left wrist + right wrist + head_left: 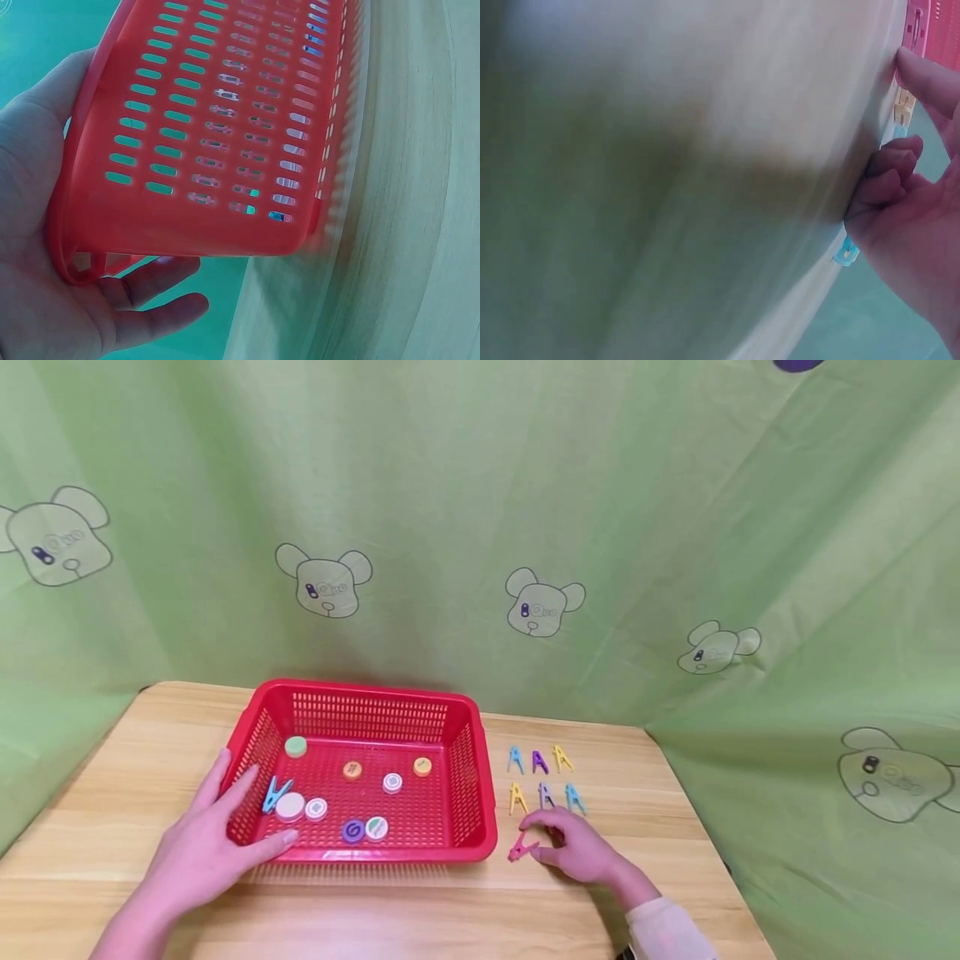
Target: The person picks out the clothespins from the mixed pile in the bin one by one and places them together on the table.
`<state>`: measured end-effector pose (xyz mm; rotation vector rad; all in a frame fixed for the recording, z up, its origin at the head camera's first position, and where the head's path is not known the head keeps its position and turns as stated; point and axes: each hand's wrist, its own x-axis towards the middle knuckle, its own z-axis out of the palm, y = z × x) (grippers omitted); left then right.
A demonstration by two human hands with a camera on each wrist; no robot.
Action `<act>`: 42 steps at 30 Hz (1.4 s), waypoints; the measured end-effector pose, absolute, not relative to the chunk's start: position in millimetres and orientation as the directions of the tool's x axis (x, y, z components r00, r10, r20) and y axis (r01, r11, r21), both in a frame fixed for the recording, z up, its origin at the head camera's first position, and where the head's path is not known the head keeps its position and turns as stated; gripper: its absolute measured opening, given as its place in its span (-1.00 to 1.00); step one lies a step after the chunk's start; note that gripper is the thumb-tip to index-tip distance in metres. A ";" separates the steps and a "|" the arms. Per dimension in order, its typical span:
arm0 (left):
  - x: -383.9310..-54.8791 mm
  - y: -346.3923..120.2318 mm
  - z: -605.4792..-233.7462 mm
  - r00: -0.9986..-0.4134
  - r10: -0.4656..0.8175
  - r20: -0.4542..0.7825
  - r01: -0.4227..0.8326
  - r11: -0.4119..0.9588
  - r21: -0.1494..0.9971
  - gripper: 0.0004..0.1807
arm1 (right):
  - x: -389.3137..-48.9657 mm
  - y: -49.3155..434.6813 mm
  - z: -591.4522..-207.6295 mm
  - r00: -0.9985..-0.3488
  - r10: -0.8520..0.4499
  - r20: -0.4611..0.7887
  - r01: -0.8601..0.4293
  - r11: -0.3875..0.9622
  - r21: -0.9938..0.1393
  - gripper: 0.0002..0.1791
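Note:
My left hand (198, 852) rests at the near left corner of a red plastic basket (480, 793), its fingers spread and nearly straight against the rim. In the left wrist view the basket's slotted wall (187, 217) fills the middle beside that hand. On the table right of the basket, my right hand (577, 847) pinches a pink clothespin (517, 850) by its legs between thumb and forefinger. Just beyond those fingers lie a yellow clothespin (517, 797), a lavender clothespin (546, 795) and a blue clothespin (574, 798).
Farther back is another row: a blue clothespin (515, 758), a purple clothespin (539, 762) and a yellow clothespin (562, 757). Inside the basket lie a blue clothespin (275, 794) and several round bottle caps (290, 807). A green curtain (435, 643) surrounds the wooden table (390, 918).

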<state>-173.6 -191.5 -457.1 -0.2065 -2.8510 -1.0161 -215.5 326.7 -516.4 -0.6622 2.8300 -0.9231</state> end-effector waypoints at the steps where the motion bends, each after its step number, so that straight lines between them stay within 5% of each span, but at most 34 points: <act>1: -173.6 -191.3 -457.0 -0.985 0.092 0.144 0.163 0.768 0.619 0.23 | -214.3 326.4 -517.3 -0.906 -0.420 0.057 -0.373 0.727 -0.577 -0.57; 22: -172.7 -192.2 -457.5 -0.984 0.089 0.155 0.166 0.776 0.609 0.22 | -203.1 324.2 -517.8 -0.962 -0.267 0.057 -0.256 0.811 -0.527 -0.65; 26: -173.2 -191.3 -457.7 -0.983 0.092 0.158 0.171 0.777 0.606 0.21 | -207.2 325.0 -509.9 -0.929 -0.367 0.047 -0.331 0.769 -0.546 -0.48; 33: -173.2 -189.3 -457.6 -0.981 0.092 0.170 0.178 0.772 0.611 0.22 | -223.0 320.8 -487.2 -0.775 -0.621 -0.114 -0.428 0.649 -0.630 -0.21; 42: -171.4 -190.0 -456.3 -0.987 0.082 0.141 0.153 0.773 0.616 0.22 | -230.3 318.4 -487.6 -0.767 -0.612 -0.191 -0.412 0.699 -0.585 -0.33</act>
